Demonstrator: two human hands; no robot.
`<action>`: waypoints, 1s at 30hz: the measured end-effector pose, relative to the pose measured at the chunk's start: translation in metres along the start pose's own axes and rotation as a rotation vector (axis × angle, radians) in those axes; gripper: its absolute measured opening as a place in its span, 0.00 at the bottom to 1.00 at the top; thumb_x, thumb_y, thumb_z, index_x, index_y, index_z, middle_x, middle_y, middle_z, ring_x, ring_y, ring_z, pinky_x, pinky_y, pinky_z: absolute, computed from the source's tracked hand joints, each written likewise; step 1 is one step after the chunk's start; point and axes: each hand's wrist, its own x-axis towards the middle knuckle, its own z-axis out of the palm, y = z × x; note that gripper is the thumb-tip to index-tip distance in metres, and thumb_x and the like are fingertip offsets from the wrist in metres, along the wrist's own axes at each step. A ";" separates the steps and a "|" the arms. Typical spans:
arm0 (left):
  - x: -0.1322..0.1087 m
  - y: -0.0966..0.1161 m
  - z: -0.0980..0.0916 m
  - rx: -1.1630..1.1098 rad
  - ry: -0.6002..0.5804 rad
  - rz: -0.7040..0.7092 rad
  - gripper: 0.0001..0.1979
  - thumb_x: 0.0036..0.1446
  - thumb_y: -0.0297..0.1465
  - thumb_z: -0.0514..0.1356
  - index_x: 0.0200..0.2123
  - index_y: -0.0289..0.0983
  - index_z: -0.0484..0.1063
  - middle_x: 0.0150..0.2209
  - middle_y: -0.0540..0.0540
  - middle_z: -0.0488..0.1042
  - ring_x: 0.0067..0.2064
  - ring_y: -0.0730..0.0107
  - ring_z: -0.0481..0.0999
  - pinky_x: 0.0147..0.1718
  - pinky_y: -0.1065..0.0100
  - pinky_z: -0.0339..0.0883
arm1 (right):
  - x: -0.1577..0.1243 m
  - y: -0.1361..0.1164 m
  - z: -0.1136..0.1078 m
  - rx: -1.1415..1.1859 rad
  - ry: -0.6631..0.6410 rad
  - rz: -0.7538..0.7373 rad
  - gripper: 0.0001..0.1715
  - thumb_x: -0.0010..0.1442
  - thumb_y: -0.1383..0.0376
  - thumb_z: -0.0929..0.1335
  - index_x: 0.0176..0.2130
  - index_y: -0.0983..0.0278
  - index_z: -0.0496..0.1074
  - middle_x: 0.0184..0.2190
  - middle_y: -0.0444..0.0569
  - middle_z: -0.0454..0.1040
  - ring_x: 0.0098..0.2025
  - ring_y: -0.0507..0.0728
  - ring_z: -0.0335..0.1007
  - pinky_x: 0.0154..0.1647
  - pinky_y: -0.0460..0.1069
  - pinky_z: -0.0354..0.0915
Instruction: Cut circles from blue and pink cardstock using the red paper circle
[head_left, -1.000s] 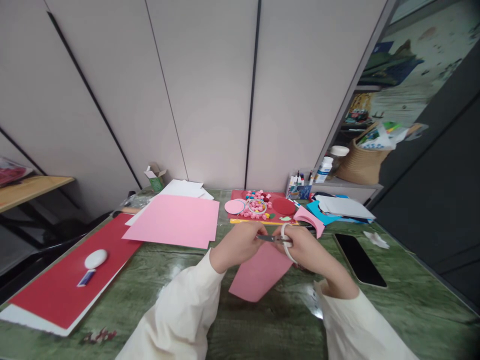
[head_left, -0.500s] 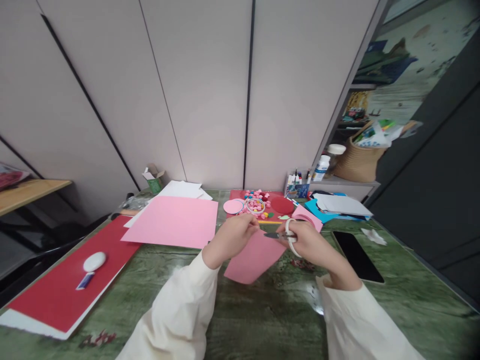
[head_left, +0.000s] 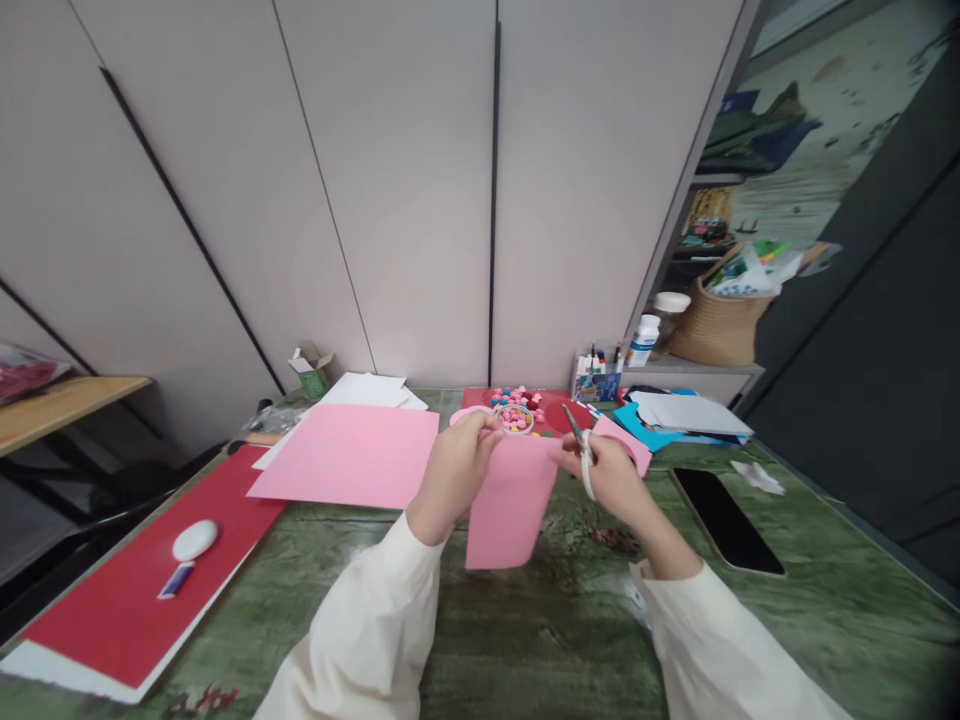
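Note:
Between my hands a pink paper piece (head_left: 511,505) hangs upright over the green table. My left hand (head_left: 459,462) pinches its upper left corner. At its upper right corner, the fingertips of my right hand (head_left: 604,470) hold the edge, and the scissors (head_left: 581,440) hang on that same hand by their white handle, blades pointing up and left. Just behind the paper is a round container of pink and yellow pieces (head_left: 514,417) on a red sheet, beside a red circle (head_left: 568,416). A larger pink sheet (head_left: 352,455) lies to the left.
On the left, a red sheet (head_left: 135,590) bears a white oval object (head_left: 195,540) and a small tube (head_left: 176,580). A black phone (head_left: 726,520) lies at the right. Pens in a holder (head_left: 597,375), blue and white papers (head_left: 690,412) and a green box (head_left: 310,372) stand or lie farther back.
The pink piece has swung from slanted to upright. My right fingers have taken its upper right corner, and the scissors have turned from pointing left at the paper to pointing upward.

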 end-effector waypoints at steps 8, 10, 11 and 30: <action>0.001 -0.002 0.003 -0.072 0.119 -0.024 0.06 0.57 0.30 0.51 0.31 0.37 0.66 0.33 0.48 0.74 0.35 0.69 0.71 0.34 0.70 0.60 | -0.001 -0.008 0.004 0.273 0.026 0.136 0.24 0.42 0.49 0.70 0.20 0.65 0.62 0.16 0.39 0.55 0.19 0.48 0.48 0.19 0.45 0.49; 0.001 -0.004 0.003 -0.114 0.128 -0.030 0.06 0.56 0.31 0.53 0.31 0.37 0.68 0.32 0.48 0.74 0.33 0.70 0.71 0.32 0.70 0.61 | -0.001 -0.009 0.004 0.248 0.053 0.145 0.24 0.42 0.48 0.70 0.20 0.65 0.63 0.17 0.40 0.57 0.20 0.49 0.50 0.20 0.45 0.50; 0.001 -0.004 0.003 -0.136 0.138 -0.032 0.06 0.56 0.31 0.54 0.31 0.37 0.68 0.31 0.48 0.74 0.32 0.71 0.71 0.32 0.71 0.61 | -0.002 -0.009 0.004 0.228 0.068 0.143 0.24 0.42 0.48 0.70 0.20 0.65 0.63 0.17 0.40 0.57 0.20 0.49 0.50 0.20 0.45 0.50; 0.002 -0.007 0.008 -0.325 0.216 -0.126 0.08 0.54 0.34 0.55 0.30 0.36 0.70 0.28 0.49 0.73 0.29 0.73 0.69 0.28 0.73 0.61 | -0.006 -0.012 0.005 0.203 0.091 0.110 0.24 0.45 0.48 0.69 0.20 0.65 0.63 0.15 0.40 0.57 0.19 0.49 0.50 0.19 0.45 0.49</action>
